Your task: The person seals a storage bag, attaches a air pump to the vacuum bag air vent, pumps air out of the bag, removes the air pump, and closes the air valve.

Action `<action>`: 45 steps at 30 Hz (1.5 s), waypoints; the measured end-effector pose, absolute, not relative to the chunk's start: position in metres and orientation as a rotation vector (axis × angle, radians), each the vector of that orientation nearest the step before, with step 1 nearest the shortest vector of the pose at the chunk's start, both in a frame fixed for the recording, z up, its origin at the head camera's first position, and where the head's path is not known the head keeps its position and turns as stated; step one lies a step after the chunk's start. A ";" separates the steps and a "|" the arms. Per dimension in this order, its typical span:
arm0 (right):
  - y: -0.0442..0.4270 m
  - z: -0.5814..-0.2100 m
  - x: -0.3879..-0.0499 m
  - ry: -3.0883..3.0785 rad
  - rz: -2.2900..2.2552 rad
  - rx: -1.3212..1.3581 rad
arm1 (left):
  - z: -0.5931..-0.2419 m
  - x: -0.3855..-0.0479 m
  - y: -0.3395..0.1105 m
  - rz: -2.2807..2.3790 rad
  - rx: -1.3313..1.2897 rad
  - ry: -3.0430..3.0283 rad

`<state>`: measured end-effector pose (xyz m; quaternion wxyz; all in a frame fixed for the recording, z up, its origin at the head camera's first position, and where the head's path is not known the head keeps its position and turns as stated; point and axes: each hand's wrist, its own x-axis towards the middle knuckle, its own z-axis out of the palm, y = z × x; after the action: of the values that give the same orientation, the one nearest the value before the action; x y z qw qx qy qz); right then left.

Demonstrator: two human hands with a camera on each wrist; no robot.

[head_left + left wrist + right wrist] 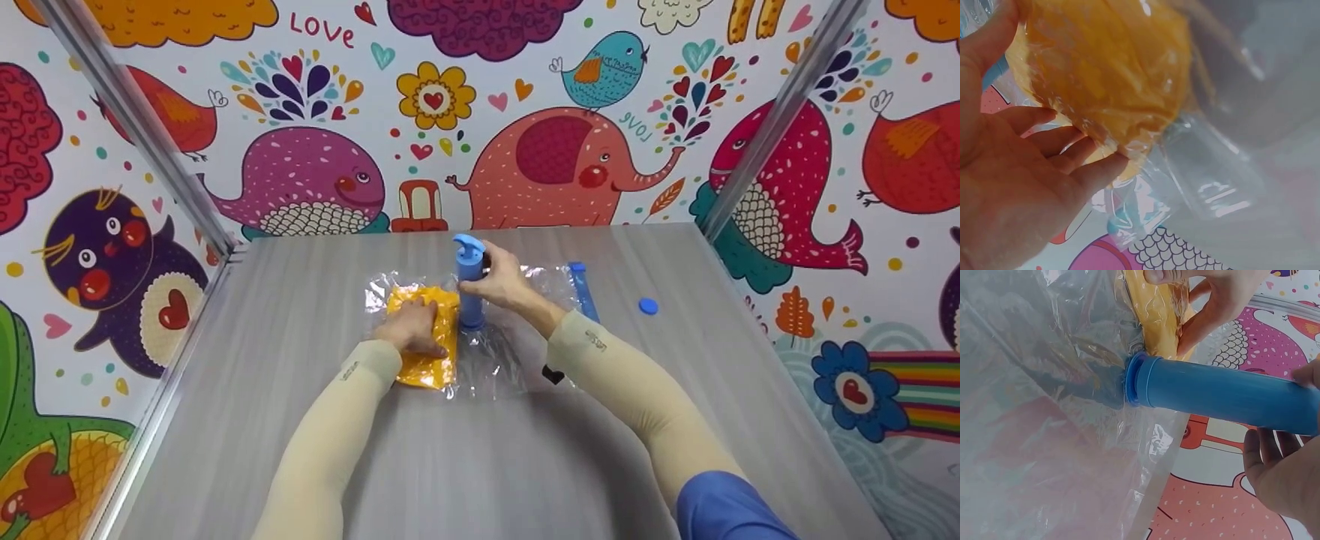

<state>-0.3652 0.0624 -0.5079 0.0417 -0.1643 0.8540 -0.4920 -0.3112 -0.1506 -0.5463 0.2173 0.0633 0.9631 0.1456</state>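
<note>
A clear plastic storage bag (491, 367) lies on the table, with a yellow, soft-looking bundle (424, 375) inside its left part. On that bundle rests my left hand (411, 326), fingers spread and pressing through the film; the left wrist view shows the fingertips against the bundle's edge (1112, 67). My right hand (504, 281) grips a blue hand pump (470, 262) by its barrel. The pump stands upright, its flared base (1135, 379) against the bag beside the bundle. Whatever lies under the base is hidden.
A blue strip (583, 292) runs along the bag's right edge. Farther right on the grey table (450, 465) lies a round blue cap (649, 306). A small black piece (553, 374) shows near my right forearm. Walls with cartoon prints enclose the table's back and sides.
</note>
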 end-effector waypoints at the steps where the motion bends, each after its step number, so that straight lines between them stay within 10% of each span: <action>1: 0.062 -0.508 -0.365 2.605 -1.499 -0.493 | -0.547 -0.311 -0.150 0.409 0.169 2.663; 45: 0.061 -0.513 -0.361 2.696 -1.481 -0.471 | -0.548 -0.314 -0.151 0.359 0.223 2.686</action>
<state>-0.3609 0.0612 -0.5126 0.0150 -0.1513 0.8662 -0.4760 -0.3135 -0.1509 -0.5477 0.2098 0.0802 0.9658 0.1292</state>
